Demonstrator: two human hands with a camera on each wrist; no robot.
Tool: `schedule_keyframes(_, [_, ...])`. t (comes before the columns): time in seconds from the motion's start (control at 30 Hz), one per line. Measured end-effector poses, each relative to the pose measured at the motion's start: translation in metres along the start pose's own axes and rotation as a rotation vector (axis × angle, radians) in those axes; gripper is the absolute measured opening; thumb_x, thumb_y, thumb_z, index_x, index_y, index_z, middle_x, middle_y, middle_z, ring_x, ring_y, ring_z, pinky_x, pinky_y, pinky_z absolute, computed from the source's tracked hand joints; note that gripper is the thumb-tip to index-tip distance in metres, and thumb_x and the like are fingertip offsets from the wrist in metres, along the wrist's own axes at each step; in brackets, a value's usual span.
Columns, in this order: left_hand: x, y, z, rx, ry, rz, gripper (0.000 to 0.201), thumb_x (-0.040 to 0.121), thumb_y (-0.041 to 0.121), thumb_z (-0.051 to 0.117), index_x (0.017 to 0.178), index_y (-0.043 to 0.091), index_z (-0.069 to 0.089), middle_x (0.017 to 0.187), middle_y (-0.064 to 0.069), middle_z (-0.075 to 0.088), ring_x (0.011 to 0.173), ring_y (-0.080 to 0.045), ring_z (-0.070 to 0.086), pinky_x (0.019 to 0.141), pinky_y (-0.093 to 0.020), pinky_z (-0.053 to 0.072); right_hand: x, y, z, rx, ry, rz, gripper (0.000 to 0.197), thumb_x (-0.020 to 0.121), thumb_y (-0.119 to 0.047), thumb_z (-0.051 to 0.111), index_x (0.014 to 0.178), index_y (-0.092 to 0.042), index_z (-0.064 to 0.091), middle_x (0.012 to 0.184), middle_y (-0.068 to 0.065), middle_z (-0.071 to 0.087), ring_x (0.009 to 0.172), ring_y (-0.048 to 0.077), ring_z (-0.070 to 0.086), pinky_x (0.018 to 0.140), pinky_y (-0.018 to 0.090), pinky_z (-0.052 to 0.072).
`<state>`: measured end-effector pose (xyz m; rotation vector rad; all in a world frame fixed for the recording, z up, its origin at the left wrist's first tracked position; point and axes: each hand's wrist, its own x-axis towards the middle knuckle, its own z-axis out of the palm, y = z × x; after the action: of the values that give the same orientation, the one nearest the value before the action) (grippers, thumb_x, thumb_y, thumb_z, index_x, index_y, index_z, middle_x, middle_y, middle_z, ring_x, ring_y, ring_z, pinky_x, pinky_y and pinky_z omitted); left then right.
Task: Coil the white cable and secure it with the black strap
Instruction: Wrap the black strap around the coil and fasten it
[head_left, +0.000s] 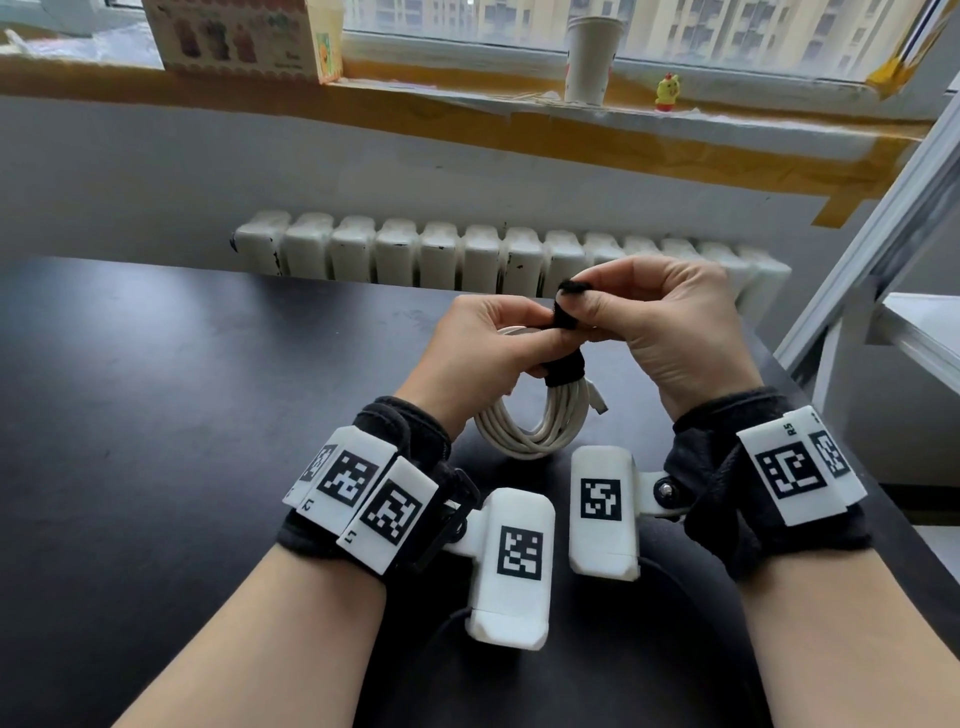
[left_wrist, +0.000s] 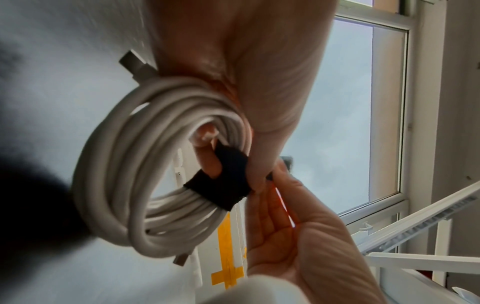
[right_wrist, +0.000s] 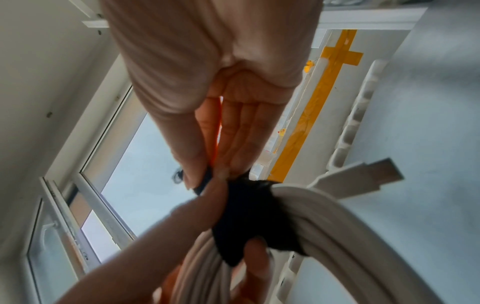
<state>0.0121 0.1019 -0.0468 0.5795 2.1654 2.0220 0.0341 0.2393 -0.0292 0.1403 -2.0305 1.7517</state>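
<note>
Because the white cable (head_left: 524, 426) is already wound into several tidy loops, only the fastening is judged to remain, and the bundle is held up in the air above the dark table (head_left: 156, 415), between the two wrists, so that both sides of it can be reached. The black strap (head_left: 566, 366) is wrapped once around the gathered strands at the top of the coil, where all the loops are pressed together, and its free tail is drawn upward from that band. One metal plug (right_wrist: 363, 176) is left sticking out just beside the strap, and a second plug end is seen at the bottom of the coil in the left wrist view. The coil is gripped at the strapped spot by the left hand (head_left: 483, 353), with the thumb laid along the outside and a fingertip poking through the loops beside the band, presumably to keep the turns from springing apart. The tail of the strap is pinched between thumb and fingers of the right hand (head_left: 670, 322), apparently so that it can be pulled snug and pressed down on itself. Beyond the table, a white radiator (head_left: 467, 254) is set under the windowsill (head_left: 415, 104), on which a paper cup (head_left: 589, 57) and a small yellow figure (head_left: 667, 92) are placed.
</note>
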Motion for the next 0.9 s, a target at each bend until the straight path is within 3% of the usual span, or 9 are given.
schedule_keyframes(0.1, [-0.001,0.003,0.003,-0.027,-0.007,0.000,0.008,0.080,0.010,0.071,0.082,0.004,0.068,0.066,-0.004,0.064,0.046,0.002,0.053,0.043,-0.008,0.034,-0.001,-0.002,-0.001,-0.027,-0.004,-0.021,0.011,0.069,0.001,0.075,0.070,-0.010,0.070,0.057,-0.007,0.070,0.056,0.004,0.064,0.055,0.015,0.047])
schedule_keyframes(0.2, [-0.002,0.005,0.005,-0.032,-0.003,0.008,0.014,0.078,0.010,0.072,0.082,-0.001,0.065,0.065,-0.006,0.061,0.043,0.002,0.051,0.042,-0.006,0.033,-0.001,-0.001,0.000,-0.014,-0.010,-0.017,0.012,0.067,0.002,0.076,0.068,-0.008,0.070,0.057,-0.006,0.070,0.057,0.008,0.066,0.056,0.017,0.050])
schedule_keyframes(0.3, [0.001,0.002,0.003,-0.015,0.031,-0.032,0.011,0.082,0.012,0.067,0.073,0.007,0.064,0.070,-0.010,0.065,0.046,0.000,0.052,0.042,-0.010,0.033,0.001,0.001,0.001,-0.021,0.008,-0.007,0.012,0.068,-0.001,0.076,0.069,-0.011,0.071,0.059,-0.005,0.070,0.060,0.008,0.065,0.062,0.017,0.050])
schedule_keyframes(0.4, [0.006,-0.003,-0.002,-0.039,0.051,-0.081,0.016,0.083,0.012,0.060,0.067,0.012,0.062,0.071,-0.009,0.066,0.050,-0.009,0.053,0.045,-0.018,0.032,0.004,0.005,-0.002,-0.033,0.048,0.044,0.009,0.072,-0.012,0.076,0.079,-0.018,0.072,0.072,-0.006,0.072,0.067,0.002,0.064,0.068,0.013,0.047])
schedule_keyframes(0.5, [0.007,-0.006,-0.004,-0.120,0.029,-0.104,0.014,0.087,0.011,0.056,0.077,0.008,0.065,0.071,-0.009,0.064,0.051,-0.011,0.054,0.044,-0.018,0.034,0.006,0.009,-0.007,-0.049,0.009,0.141,0.017,0.074,-0.015,0.075,0.089,-0.019,0.070,0.082,-0.007,0.071,0.070,-0.005,0.063,0.067,0.013,0.046])
schedule_keyframes(0.67, [0.006,-0.008,-0.004,-0.190,0.022,-0.087,0.023,0.093,0.023,0.054,0.086,0.005,0.067,0.072,-0.009,0.066,0.050,-0.011,0.054,0.042,-0.016,0.035,0.003,0.006,-0.008,-0.012,-0.006,0.113,0.016,0.069,0.003,0.074,0.074,-0.011,0.068,0.058,-0.012,0.068,0.056,-0.002,0.061,0.055,0.009,0.044])
schedule_keyframes(0.83, [0.009,-0.010,-0.005,-0.291,0.098,-0.118,0.025,0.093,0.025,0.053,0.086,0.005,0.066,0.073,-0.011,0.063,0.048,-0.012,0.055,0.044,-0.017,0.037,0.000,0.003,-0.005,-0.081,-0.068,0.066,0.021,0.067,0.010,0.070,0.067,-0.010,0.067,0.052,-0.010,0.063,0.052,0.001,0.057,0.053,0.010,0.043])
schedule_keyframes(0.9, [0.011,-0.011,-0.005,-0.320,0.118,-0.145,0.026,0.093,0.026,0.053,0.088,0.004,0.066,0.073,-0.010,0.063,0.047,-0.011,0.056,0.044,-0.017,0.040,0.000,0.003,-0.004,-0.127,-0.077,0.053,0.023,0.067,0.011,0.068,0.064,-0.011,0.068,0.056,-0.002,0.065,0.056,0.007,0.059,0.059,0.018,0.047])
